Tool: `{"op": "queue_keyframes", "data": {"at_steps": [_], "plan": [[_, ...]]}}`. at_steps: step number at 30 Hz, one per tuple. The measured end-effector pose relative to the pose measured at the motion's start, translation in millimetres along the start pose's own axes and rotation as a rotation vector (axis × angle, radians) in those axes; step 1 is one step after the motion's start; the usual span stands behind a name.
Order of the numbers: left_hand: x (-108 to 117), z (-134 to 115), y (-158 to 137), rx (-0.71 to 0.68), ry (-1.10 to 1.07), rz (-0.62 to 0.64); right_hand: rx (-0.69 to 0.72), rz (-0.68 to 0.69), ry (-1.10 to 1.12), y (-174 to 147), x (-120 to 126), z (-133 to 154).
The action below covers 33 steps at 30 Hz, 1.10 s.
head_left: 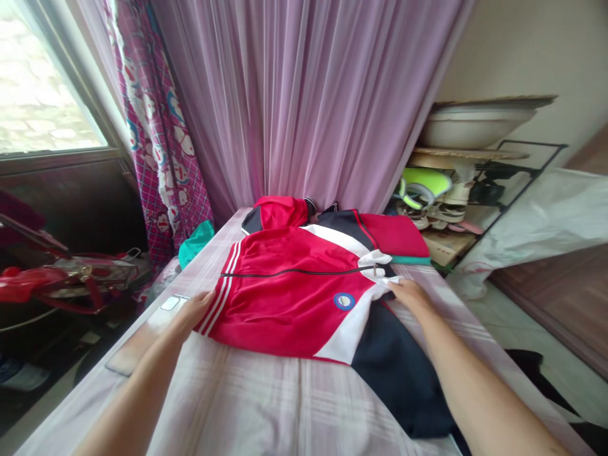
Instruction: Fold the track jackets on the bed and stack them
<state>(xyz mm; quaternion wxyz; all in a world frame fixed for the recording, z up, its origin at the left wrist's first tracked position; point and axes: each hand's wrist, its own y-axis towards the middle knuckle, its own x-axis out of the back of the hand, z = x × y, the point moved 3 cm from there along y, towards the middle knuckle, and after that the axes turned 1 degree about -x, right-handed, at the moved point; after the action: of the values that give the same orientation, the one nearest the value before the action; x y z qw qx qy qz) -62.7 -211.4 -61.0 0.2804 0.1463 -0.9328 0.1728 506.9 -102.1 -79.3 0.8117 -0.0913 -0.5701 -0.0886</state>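
A red, white and dark jacket (285,310) lies zipped across the middle of the plaid-covered counter (256,405), its striped hem toward the left edge and one dark sleeve angled toward the near right corner. The right hand (409,295) pinches the white collar between its fingers. The left hand (196,309) touches the hem, fingers close together; whether they pinch cannot be told. A phone (135,334) lies by the left edge, a folded red cloth (392,234) near the far right corner.
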Motion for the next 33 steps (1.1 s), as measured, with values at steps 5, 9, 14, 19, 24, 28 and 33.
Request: {"op": "queue_keyframes", "data": {"at_steps": [5, 9, 14, 19, 24, 28, 33], "plan": [[-15, 12, 4, 0.067, -0.07, 0.065, -0.192, -0.048, -0.168, -10, 9, -54], [-26, 18, 13, -0.01, 0.045, 0.067, -0.21, -0.056, -0.197, -18, 5, -72], [-31, 9, 28, -0.045, 0.062, 0.087, -0.191, -0.207, -0.25, -7, 13, -56], [-32, -2, 43, -0.017, 0.09, 0.1, -0.159, -0.136, -0.225, 21, 20, -43], [-35, 4, 51, -0.019, 0.095, 0.095, -0.087, -0.003, -0.16, 33, 22, -27], [-36, 4, 49, -0.008, 0.104, 0.076, -0.037, 0.064, -0.176, 32, 20, -20], [-38, -11, 48, -0.051, 0.271, 0.071, -0.147, -0.054, -0.204, 34, 16, -37]]}}
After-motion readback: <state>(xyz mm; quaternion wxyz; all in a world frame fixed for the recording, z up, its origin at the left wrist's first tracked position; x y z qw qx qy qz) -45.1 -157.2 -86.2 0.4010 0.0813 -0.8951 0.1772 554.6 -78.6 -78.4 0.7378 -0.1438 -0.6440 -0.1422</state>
